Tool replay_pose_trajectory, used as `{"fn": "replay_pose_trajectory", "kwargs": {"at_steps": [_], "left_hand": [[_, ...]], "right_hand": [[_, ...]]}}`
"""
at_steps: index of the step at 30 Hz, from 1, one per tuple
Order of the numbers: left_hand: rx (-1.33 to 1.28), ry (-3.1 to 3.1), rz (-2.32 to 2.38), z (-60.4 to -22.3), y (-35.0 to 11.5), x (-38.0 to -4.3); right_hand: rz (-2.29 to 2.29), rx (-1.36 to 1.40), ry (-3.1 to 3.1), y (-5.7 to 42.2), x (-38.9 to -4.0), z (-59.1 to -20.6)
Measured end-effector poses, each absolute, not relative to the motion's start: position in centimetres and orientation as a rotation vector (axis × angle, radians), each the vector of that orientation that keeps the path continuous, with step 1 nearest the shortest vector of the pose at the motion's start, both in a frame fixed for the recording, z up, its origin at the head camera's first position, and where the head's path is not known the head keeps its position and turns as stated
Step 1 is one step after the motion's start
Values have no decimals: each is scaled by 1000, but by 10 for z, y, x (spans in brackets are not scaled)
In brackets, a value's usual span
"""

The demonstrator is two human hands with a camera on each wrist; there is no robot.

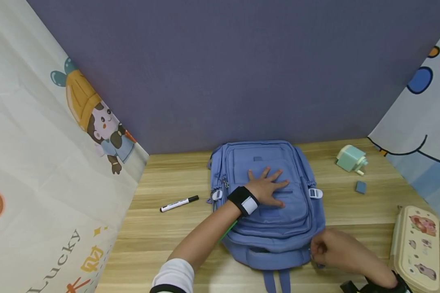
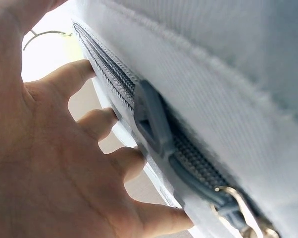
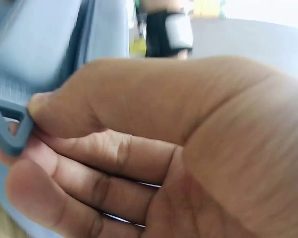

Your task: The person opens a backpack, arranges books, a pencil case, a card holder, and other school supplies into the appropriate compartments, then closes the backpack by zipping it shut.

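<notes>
The bag (image 1: 293,207) lay on the table (image 1: 143,232) in the lower middle of the frame, its blue front facing up and its two straps (image 1: 284,280) reaching the bottom edge. The left hand (image 1: 265,190) rested on that front with its fingers spread wide, gripping nothing. The left wrist view showed a zip (image 2: 109,69) running diagonally beside those fingers, with a grey pull (image 2: 161,124) and a metal ring (image 2: 248,213) at lower right.

The right hand (image 1: 330,250) was at the bag's lower right corner, its fingers curled. In the right wrist view, its thumb and fingertips pinched a grey-blue tab (image 3: 23,136) at the left edge.

White buckles (image 1: 315,193) sat at both sides of the bag. A pen (image 1: 179,203) with a black cap lay to its left. At right, a green sharpener (image 1: 352,158) stood above a small blue block (image 1: 361,187), and a cream case (image 1: 415,248) with printed pictures lay at lower right, near the right wrist. A dark panel (image 1: 242,73) filled the top of the frame.
</notes>
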State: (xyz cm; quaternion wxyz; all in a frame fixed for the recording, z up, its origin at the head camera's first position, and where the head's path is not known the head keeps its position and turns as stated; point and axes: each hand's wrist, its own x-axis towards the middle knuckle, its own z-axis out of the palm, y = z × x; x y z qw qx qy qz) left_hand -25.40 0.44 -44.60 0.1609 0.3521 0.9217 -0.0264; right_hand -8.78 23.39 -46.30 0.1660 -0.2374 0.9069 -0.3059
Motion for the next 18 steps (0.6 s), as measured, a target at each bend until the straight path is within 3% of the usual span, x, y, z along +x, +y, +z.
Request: {"fn": "replay_pose_trajectory", "kwargs": {"at_steps": [9, 18], "left_hand": [[1055, 2694, -93, -444, 1, -242], [1554, 2555, 83, -423, -13, -165]], "right_hand": [[-864, -784, 2620, 207, -79, -455], [-946, -730, 2556, 216, -81, -454]]}}
